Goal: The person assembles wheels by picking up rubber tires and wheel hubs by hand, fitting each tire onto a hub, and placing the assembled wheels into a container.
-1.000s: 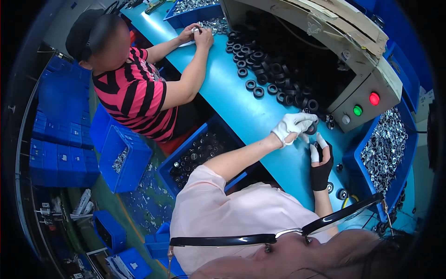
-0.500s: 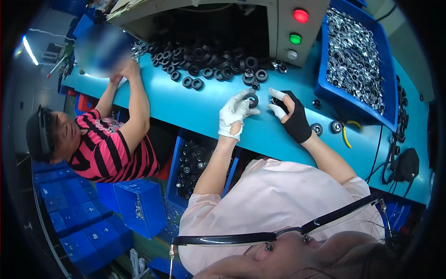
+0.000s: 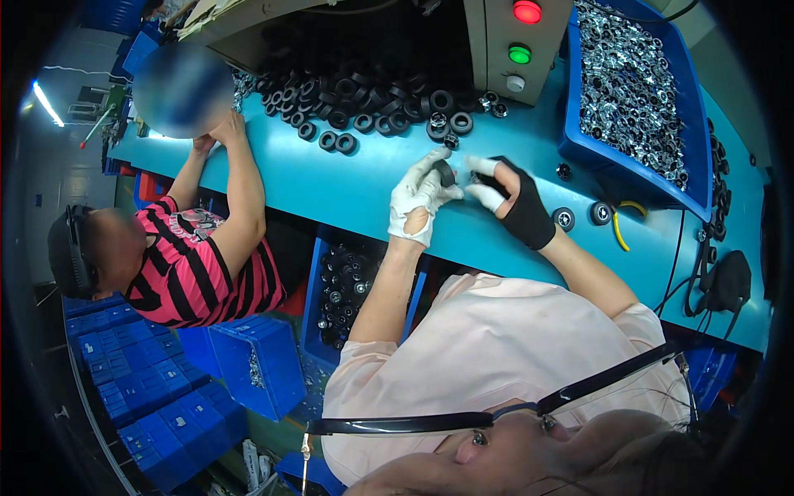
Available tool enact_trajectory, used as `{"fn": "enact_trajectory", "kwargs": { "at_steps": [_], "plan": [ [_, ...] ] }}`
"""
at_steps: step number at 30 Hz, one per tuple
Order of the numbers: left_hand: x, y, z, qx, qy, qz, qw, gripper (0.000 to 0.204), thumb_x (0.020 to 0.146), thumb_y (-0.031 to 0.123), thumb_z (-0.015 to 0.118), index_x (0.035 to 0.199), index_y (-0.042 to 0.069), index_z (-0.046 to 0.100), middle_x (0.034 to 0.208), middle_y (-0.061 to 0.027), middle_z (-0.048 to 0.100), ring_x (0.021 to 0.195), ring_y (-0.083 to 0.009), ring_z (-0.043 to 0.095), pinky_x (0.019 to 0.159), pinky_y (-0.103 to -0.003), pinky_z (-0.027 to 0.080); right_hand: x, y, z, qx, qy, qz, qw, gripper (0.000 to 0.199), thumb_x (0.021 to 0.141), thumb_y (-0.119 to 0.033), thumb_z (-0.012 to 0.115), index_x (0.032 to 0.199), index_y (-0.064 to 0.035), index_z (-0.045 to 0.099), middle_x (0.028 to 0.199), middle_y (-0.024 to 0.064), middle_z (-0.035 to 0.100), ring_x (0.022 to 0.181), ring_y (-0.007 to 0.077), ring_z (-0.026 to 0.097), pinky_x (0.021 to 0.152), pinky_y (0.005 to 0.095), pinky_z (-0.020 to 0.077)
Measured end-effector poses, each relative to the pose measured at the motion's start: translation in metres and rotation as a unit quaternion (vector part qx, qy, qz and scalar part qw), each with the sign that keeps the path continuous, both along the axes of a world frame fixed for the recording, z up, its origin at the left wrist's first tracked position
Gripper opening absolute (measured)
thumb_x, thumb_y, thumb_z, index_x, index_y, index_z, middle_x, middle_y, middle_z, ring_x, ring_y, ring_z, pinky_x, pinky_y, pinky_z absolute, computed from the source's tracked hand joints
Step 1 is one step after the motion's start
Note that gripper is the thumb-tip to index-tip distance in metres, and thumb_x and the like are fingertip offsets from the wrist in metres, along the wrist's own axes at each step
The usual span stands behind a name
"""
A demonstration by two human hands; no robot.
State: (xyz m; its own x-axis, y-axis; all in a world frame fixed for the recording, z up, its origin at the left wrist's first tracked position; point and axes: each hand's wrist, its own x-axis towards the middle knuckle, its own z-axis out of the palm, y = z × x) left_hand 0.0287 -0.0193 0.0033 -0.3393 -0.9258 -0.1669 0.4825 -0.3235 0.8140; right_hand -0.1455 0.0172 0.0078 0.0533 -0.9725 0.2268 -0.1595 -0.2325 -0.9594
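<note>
My left hand (image 3: 416, 197), in a white glove with a hole at the wrist, pinches a black rubber ring (image 3: 447, 172) just above the blue bench (image 3: 347, 186). My right hand (image 3: 514, 201) wears a black fingerless glove with white fingertips. Its fingers are pinched on a small dark part right beside the ring. Both hands meet in front of a grey control box (image 3: 511, 40) with a red and a green lamp.
A heap of black rings (image 3: 364, 91) lies behind the hands. A blue bin of shiny metal parts (image 3: 637, 78) stands at the right. Two finished rings (image 3: 564, 219) and yellow-handled pliers (image 3: 620, 227) lie nearby. A co-worker in a striped shirt (image 3: 198, 269) works at the left. A bin of rings (image 3: 346, 285) sits under the bench.
The view has swung round over the last second. My hands stay together on the ring, hardly moved in the last half second. The co-worker's arms still reach onto the bench.
</note>
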Motion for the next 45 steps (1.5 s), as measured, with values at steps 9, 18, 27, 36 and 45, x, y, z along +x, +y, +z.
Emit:
{"fn": "enact_trajectory", "kwargs": {
  "at_steps": [9,18,27,36,45],
  "plan": [
    [-0.016,0.004,-0.001,-0.042,-0.049,-0.032,0.997,0.039,0.093,0.01,0.051,0.129,-0.005,0.045,0.121,-0.0132,0.054,0.098,-0.0208,0.058,0.079,-0.03,0.051,-0.001,0.002,-0.002,-0.045,0.056,-0.03,0.997,0.032,0.082,-0.006,0.064,0.113,0.001,0.058,0.098,0.0143,0.061,0.087,0.025,0.062,0.076,0.031,0.0484],
    [-0.009,-0.002,0.001,0.1,0.06,-0.034,0.993,0.039,0.097,0.02,0.049,0.127,-0.004,0.046,0.105,-0.0115,0.059,0.081,-0.0198,0.06,0.079,-0.035,0.052,-0.003,0.004,0.007,-0.02,0.018,-0.046,0.999,0.035,0.081,-0.001,0.062,0.116,0.0004,0.057,0.097,0.013,0.06,0.085,0.0227,0.062,0.074,0.0291,0.0481],
    [-0.003,-0.007,-0.007,0.145,0.108,-0.029,0.983,0.032,0.094,0.017,0.053,0.118,-0.005,0.051,0.105,-0.0169,0.06,0.087,-0.0246,0.062,0.082,-0.036,0.054,-0.003,0.001,-0.005,0.007,0.011,-0.053,0.999,0.036,0.08,-0.003,0.065,0.116,-0.0008,0.057,0.099,0.0136,0.061,0.087,0.0224,0.062,0.077,0.029,0.0483],
    [-0.003,-0.009,-0.006,0.153,0.108,-0.028,0.982,0.032,0.094,0.017,0.054,0.117,-0.004,0.052,0.104,-0.0166,0.06,0.088,-0.0244,0.063,0.083,-0.036,0.054,-0.005,-0.001,-0.004,0.006,0.022,-0.063,0.998,0.037,0.08,-0.004,0.064,0.116,-0.0018,0.058,0.096,0.014,0.061,0.085,0.0229,0.062,0.077,0.0296,0.0476],
    [-0.003,-0.009,-0.005,0.132,0.098,-0.032,0.986,0.035,0.092,0.019,0.056,0.119,-0.003,0.052,0.107,-0.0163,0.059,0.09,-0.0249,0.062,0.084,-0.037,0.053,-0.005,-0.002,-0.004,0.027,0.011,-0.052,0.998,0.038,0.079,-0.006,0.067,0.116,-0.0014,0.058,0.094,0.0133,0.061,0.083,0.0216,0.062,0.075,0.0292,0.0477]
  ]
}}
